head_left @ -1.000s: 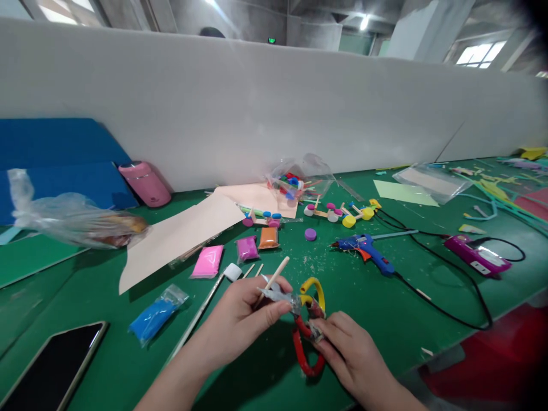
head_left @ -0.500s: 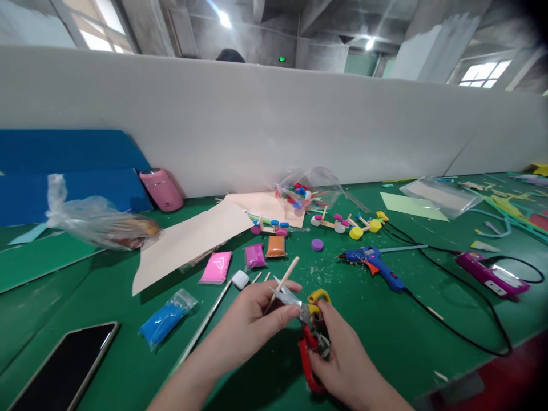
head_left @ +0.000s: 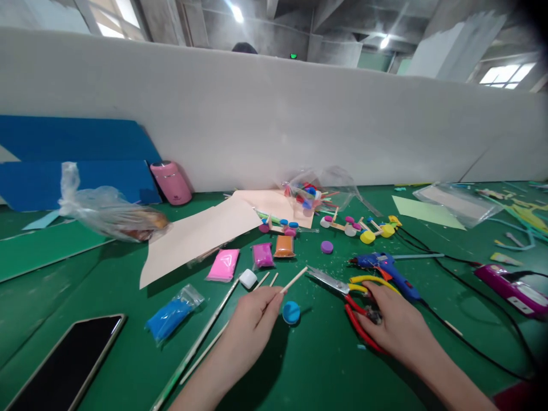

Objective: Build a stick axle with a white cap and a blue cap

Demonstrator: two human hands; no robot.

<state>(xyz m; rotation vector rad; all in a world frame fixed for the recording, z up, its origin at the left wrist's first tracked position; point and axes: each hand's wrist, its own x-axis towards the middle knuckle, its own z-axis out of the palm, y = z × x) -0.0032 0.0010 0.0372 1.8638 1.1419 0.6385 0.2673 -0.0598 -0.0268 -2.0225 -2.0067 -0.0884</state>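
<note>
My left hand (head_left: 252,322) pinches a thin wooden stick (head_left: 294,279) that points up and to the right. A small blue disc (head_left: 291,312) lies on the green table just right of that hand. My right hand (head_left: 396,325) rests on scissors (head_left: 342,288) with one yellow and one red handle; the blades lie on the table pointing left. Its fingers curl over the handles. A blue glue gun (head_left: 387,267) lies just behind the right hand.
Pink (head_left: 223,265), magenta (head_left: 262,254), orange (head_left: 283,246) and blue (head_left: 171,317) clay packets lie nearby, with a white eraser-like block (head_left: 248,278), a purple disc (head_left: 327,246), peach paper (head_left: 197,235), a phone (head_left: 64,365), stick-and-disc models (head_left: 359,227), a pink bottle (head_left: 171,181) and black cables (head_left: 466,337).
The hands have come apart. The scissors, held up between both hands before, now lie on the table under my right hand. A blue disc now lies on the table.
</note>
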